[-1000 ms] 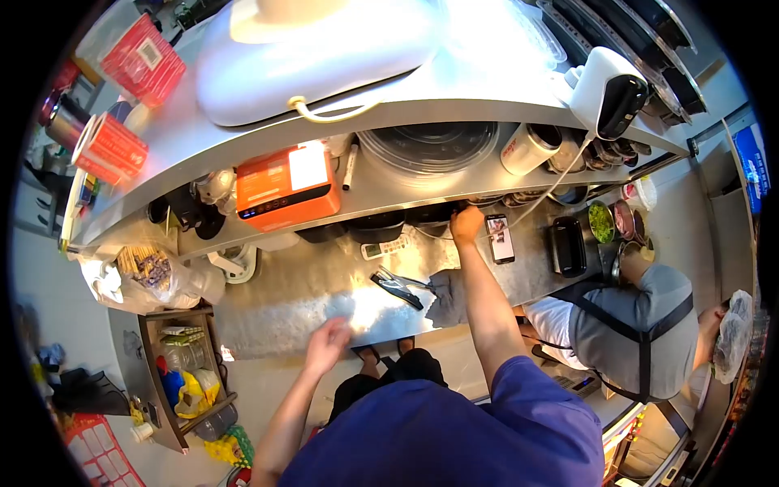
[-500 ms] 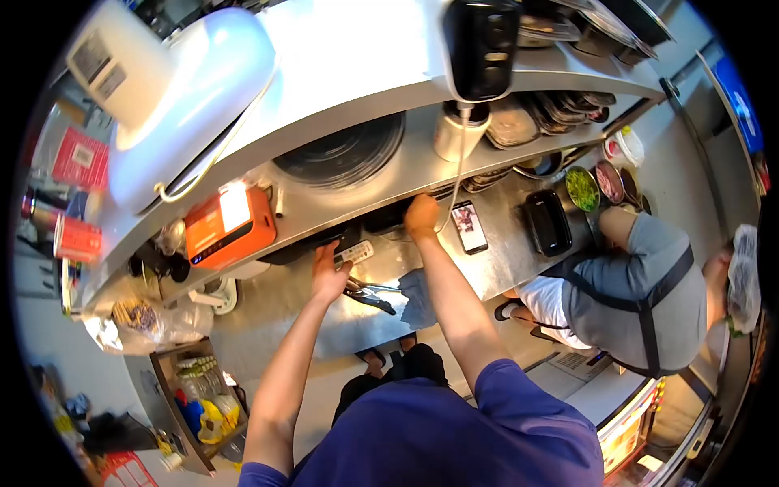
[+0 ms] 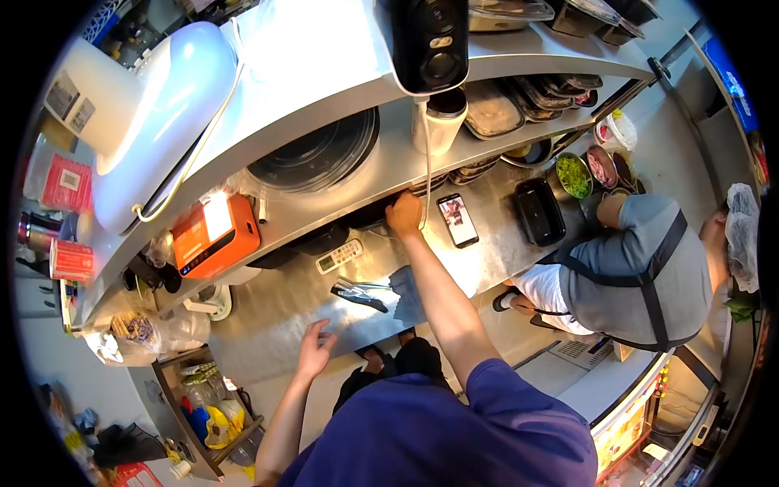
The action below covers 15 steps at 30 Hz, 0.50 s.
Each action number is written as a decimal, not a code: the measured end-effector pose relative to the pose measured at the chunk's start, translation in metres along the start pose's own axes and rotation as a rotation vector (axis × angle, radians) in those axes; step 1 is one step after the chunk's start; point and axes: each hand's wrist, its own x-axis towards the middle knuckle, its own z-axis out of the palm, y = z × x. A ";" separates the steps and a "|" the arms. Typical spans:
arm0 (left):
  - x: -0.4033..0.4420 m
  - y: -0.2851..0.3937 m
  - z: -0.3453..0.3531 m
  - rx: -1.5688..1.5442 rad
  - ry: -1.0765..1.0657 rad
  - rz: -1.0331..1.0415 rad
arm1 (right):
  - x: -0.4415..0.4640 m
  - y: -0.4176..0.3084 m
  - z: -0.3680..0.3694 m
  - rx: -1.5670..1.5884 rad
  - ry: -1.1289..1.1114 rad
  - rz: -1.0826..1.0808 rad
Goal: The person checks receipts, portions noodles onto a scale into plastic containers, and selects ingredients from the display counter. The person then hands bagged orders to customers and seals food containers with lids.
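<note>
My left hand (image 3: 316, 349) is held over the near edge of the steel counter (image 3: 272, 341), fingers apart and holding nothing. My right hand (image 3: 403, 215) reaches under the shelf's front edge with its fingers curled in; what they grip is hidden. Beside it, dark containers (image 3: 324, 241) sit in the shadow below the shelf. A white remote control (image 3: 339, 256) lies on the counter between my hands. Nearer me are a dark-handled metal utensil (image 3: 359, 297), perhaps tongs, and a grey-blue cloth (image 3: 407, 296). To the right of my right hand lies a phone (image 3: 458, 221) with its screen lit.
A steel shelf (image 3: 324, 199) overhangs the counter, bearing an orange device (image 3: 217, 235), round black lids (image 3: 316, 150) and a white cup (image 3: 439, 122). A white cable hangs down near my right hand. At right are a black tray (image 3: 540, 213) and a co-worker (image 3: 641, 268) bending over.
My left hand has drawn back from beside the remote control toward my body. My right hand stays at the shelf's edge with its fingers curled. The view has shifted slightly.
</note>
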 end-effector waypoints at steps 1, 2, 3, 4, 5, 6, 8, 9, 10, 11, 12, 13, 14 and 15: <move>-0.017 -0.013 0.000 -0.002 0.000 -0.005 | -0.001 0.004 0.003 -0.018 0.013 -0.001; -0.028 -0.024 -0.003 0.042 0.026 -0.013 | 0.001 0.006 0.007 -0.031 0.032 -0.005; -0.037 -0.034 -0.004 0.082 0.057 -0.026 | 0.002 -0.005 -0.006 0.046 0.049 0.022; -0.047 -0.044 -0.005 0.076 0.068 -0.036 | 0.003 -0.002 -0.004 0.100 0.059 0.063; -0.058 -0.055 -0.004 0.039 0.093 -0.077 | 0.005 0.001 -0.002 0.156 0.060 0.098; -0.071 -0.063 -0.004 0.000 0.124 -0.119 | 0.000 -0.030 -0.037 0.172 -0.038 0.208; -0.091 -0.071 -0.009 -0.029 0.153 -0.158 | -0.015 -0.013 -0.020 0.164 0.199 0.007; -0.100 -0.073 -0.011 -0.051 0.152 -0.189 | -0.026 -0.014 -0.026 0.133 0.108 -0.008; -0.107 -0.078 -0.013 -0.074 0.172 -0.203 | -0.044 -0.029 -0.040 0.118 0.223 -0.229; -0.113 -0.083 -0.015 -0.082 0.191 -0.185 | -0.061 -0.042 -0.050 0.165 0.051 -0.044; -0.119 -0.085 -0.017 -0.092 0.207 -0.169 | -0.079 -0.060 -0.063 0.063 0.122 -0.224; -0.121 -0.060 -0.027 -0.166 0.180 -0.298 | -0.096 -0.081 -0.077 0.034 0.139 -0.269; -0.122 -0.087 -0.022 -0.152 0.182 -0.204 | -0.113 -0.095 -0.086 0.008 0.162 -0.316; -0.124 -0.092 -0.024 -0.180 0.159 -0.157 | -0.130 -0.096 -0.088 -0.027 0.146 -0.287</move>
